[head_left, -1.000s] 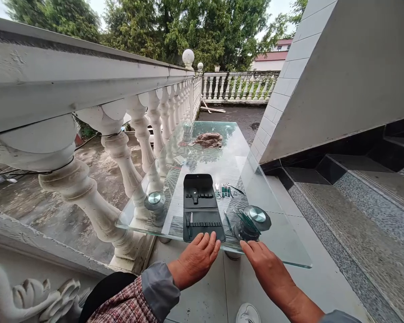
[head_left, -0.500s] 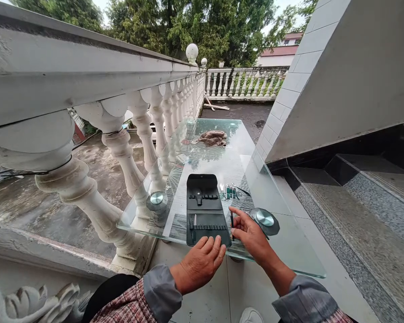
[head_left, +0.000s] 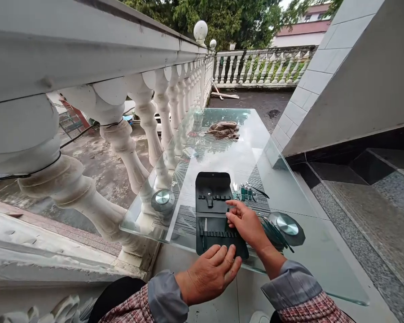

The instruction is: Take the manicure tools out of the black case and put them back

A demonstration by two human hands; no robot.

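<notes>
A black tool case [head_left: 212, 179] lies unfolded on the glass table [head_left: 218, 157], with rows of elastic loops across it. A few slim tools [head_left: 205, 226] sit in the loops at its lower left. My left hand [head_left: 210, 276] rests on the case's near edge, fingers stretched out and holding nothing. Between thumb and fingers, my right hand [head_left: 248, 226] pinches a slim dark tool [head_left: 227, 216] above the case's right-hand loops; its lower end is hard to make out. Small green and metal tools [head_left: 247, 192] lie right of the case. More slim green tools [head_left: 278, 235] lie beside my right wrist.
Round metal discs [head_left: 162, 197] mark the table's leg mounts. A crumpled brown cloth [head_left: 223, 130] lies at the far end. A white balustrade [head_left: 144, 112] runs along the left, and stone steps [head_left: 353, 215] rise on the right.
My right hand has moved left with the slim tool, from beside the case to over its right-hand loops. My left hand stays at the near edge. The view has shifted slightly.
</notes>
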